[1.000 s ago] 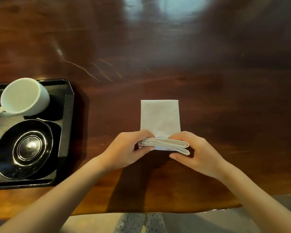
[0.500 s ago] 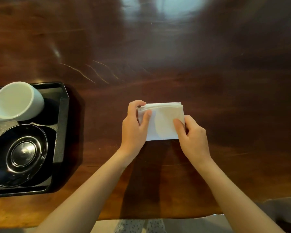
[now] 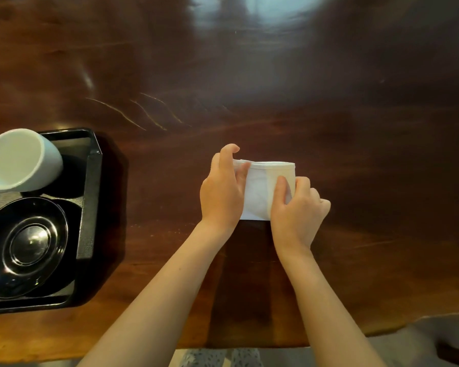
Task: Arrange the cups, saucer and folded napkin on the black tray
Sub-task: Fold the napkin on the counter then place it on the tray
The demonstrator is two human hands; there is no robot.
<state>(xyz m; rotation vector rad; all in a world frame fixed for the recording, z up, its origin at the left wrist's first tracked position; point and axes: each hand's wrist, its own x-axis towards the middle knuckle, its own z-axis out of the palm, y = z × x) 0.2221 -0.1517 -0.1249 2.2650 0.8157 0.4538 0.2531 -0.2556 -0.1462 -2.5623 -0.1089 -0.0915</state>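
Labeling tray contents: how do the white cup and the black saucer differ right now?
Colour: the cup is matte white, the saucer glossy black with highlights. Shape: the cup is deep, the saucer shallow with concentric rings. Position: the cup sits at the far end of the black tray, the saucer at the near end. Framing: the cup is cut off by the left edge of the view. Both sit on the tray, untouched by the hands.

At the centre of the dark wooden table [image 3: 329,115] lies a folded white napkin [image 3: 257,193], with the left hand [image 3: 221,193] pinching its nine o'clock edge and the right hand [image 3: 298,207] pressing its three o'clock side. Well apart, at nine o'clock, sits the black tray [image 3: 90,207]. On it a white cup [image 3: 21,160] stands at twelve o'clock, and a glossy black saucer [image 3: 24,247] at six.
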